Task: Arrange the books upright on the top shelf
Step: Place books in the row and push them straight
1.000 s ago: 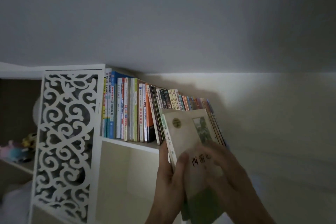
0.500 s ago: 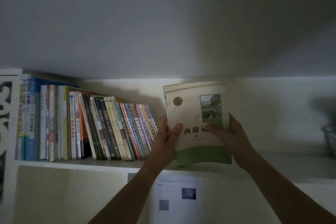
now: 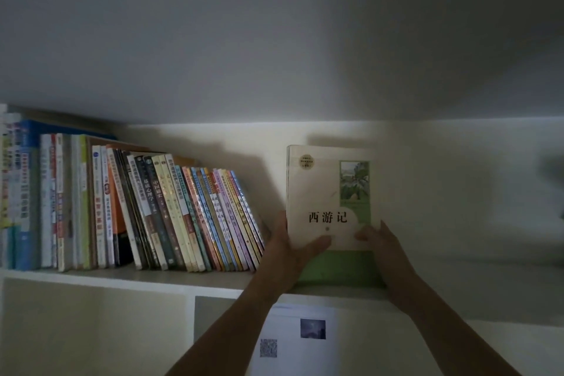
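**Standing the book beside the leaning row**

Nearest, the left hand (image 3: 288, 249) and right hand (image 3: 383, 243) grip the cream-and-green book (image 3: 331, 210) by its lower edges, thumbs across the cover. It stands upright on the top shelf (image 3: 171, 279), cover forward, apart from the row of books (image 3: 171, 217) leaning left. Better to turn it spine-out, then slide it left against the row.

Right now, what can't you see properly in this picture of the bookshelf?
- Head view: the bottom edge of the cream and green book is hidden by the left hand and right hand, so whether it rests on the top shelf is unclear.
- The leftmost books in the row of books are cut off by the frame edge.
- The dark shape at far right is too blurred to name.
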Demonstrator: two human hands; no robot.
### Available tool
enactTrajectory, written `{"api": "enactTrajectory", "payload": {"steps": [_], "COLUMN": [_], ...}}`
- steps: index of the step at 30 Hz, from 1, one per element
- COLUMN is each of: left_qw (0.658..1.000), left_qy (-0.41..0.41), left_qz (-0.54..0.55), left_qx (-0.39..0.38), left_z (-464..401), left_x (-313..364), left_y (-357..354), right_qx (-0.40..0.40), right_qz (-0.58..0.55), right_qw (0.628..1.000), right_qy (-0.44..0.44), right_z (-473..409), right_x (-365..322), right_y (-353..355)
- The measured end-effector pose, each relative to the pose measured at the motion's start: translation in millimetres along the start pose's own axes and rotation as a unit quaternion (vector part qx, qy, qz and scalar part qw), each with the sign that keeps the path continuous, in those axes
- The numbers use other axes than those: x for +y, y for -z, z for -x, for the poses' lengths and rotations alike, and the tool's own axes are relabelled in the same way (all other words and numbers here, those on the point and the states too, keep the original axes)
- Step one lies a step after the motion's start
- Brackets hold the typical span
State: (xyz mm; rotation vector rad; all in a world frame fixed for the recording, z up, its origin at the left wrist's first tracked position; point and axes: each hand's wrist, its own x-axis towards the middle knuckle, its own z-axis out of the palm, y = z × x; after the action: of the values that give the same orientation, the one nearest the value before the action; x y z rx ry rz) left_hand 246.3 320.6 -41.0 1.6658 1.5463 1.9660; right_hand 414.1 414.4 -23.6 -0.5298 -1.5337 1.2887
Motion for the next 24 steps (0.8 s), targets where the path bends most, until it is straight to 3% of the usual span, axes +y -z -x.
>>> {"api": "enactTrajectory", "payload": {"steps": [9,11,12,14,18,21,22,24], "left_qw": [1.000,0.999,0.998,0.996,0.988,0.954,0.940,0.915], "left_qy": [-0.012,-0.021,-0.028,-0.034,-0.057,-0.095,-0.095,-0.080], "left_qz": [0.018,0.018,0.020,0.038,0.003,-0.121,-0.165,-0.232], "left_qx": [0.013,0.032,0.047,0.074,0.146,0.256,0.283,0.320], "left_z": [29,52,64,88,120,140,147,161], "left_x": [26,39,45,55,75,84,85,85], "left_y": [3,14,24,56,144,210,231,267], "right_qx": [-0.017,-0.059,-0.069,-0.016,-0.125,-0.163,-0.131,0.003], "right_qz": [-0.049,-0.070,-0.054,-0.058,-0.056,0.029,0.097,0.281], "right_qw": [0.998,0.996,0.996,0.998,0.991,0.979,0.967,0.903], "right_qy": [-0.021,-0.023,-0.033,-0.027,0.015,0.116,0.196,0.325], "right_z": [39,55,60,62,90,92,89,76], "right_x": [-24,-30,-27,-17,-31,-37,-37,-39], "right_y": [-3,-17,-26,-50,-152,-228,-249,-286]}}
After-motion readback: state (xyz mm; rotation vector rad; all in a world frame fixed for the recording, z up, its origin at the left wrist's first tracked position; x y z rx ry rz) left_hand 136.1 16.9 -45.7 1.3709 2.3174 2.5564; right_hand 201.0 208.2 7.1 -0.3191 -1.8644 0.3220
